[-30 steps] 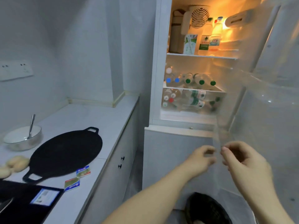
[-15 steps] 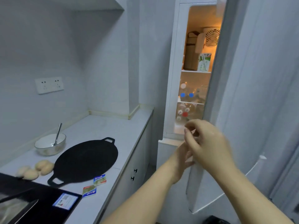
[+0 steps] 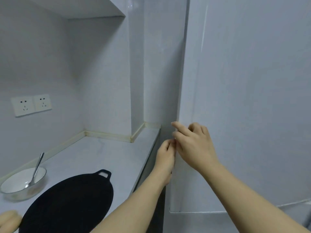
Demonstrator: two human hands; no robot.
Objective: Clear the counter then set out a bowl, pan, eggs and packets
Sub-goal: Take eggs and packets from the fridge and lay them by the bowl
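The white fridge door (image 3: pixel 244 98) stands closed on the right. My right hand (image 3: pixel 193 145) rests against its left edge, index finger stretched out, nothing visible in it. My left hand (image 3: pixel 165 153) is just beside it at the same edge with fingers curled; its fingertips are hidden. On the counter (image 3: pixel 104 153) lies a flat black pan (image 3: pixel 70 204) with loop handles. A glass bowl (image 3: pixel 10 195) holding a metal spoon (image 3: pixel 36 170) sits to the pan's left. A pale rounded egg-like item (image 3: pixel 8 219) shows at the bottom left corner. No packets are in view.
A double wall socket (image 3: pixel 31 105) is on the left wall above the counter. A wall column (image 3: pixel 151 64) stands between the counter's back corner and the fridge. The lower fridge door (image 3: pixel 202 222) begins below my arms.
The fridge door swung from wide open to closed, hiding the lit shelves and bottles. Both hands rose to the door's edge. The view lifted, so the packets and dark appliance dropped out.
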